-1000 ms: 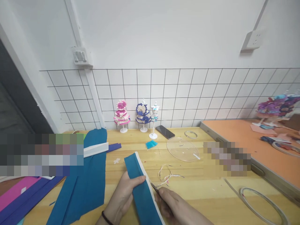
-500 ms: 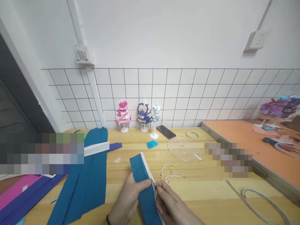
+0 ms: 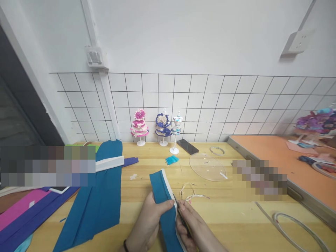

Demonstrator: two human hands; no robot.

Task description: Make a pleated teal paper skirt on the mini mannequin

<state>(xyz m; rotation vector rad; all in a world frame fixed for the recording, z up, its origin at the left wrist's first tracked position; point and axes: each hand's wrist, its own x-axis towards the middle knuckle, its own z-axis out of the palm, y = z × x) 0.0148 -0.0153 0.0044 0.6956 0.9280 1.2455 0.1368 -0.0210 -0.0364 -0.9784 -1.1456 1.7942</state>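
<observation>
A long teal strip (image 3: 159, 189) with a white edge slants upright in front of me. My left hand (image 3: 152, 218) grips it, thumb pressed on its face and the other fingers behind. Along the white edge, my right hand (image 3: 193, 224) is closed around a slim dark tool (image 3: 183, 217) with a narrow pointed end; its exact kind is hard to make out. The tool's tip lies close against the white edge. Beyond the hands are a loop of thin cord (image 3: 187, 191) and a small pleated turquoise piece (image 3: 172, 160).
Teal sheets (image 3: 106, 196) and purple strips (image 3: 34, 213) lie at left. Small decorated dress forms (image 3: 140, 127) stand by the wall beside a phone (image 3: 188, 146). A clear disc (image 3: 207, 167) and a coiled ring (image 3: 299, 232) lie right, near an orange board (image 3: 265, 148).
The view has shifted slightly. The dark tool now shows more of its length in my right hand, and its tip has moved up along the white edge. My left hand keeps its grip.
</observation>
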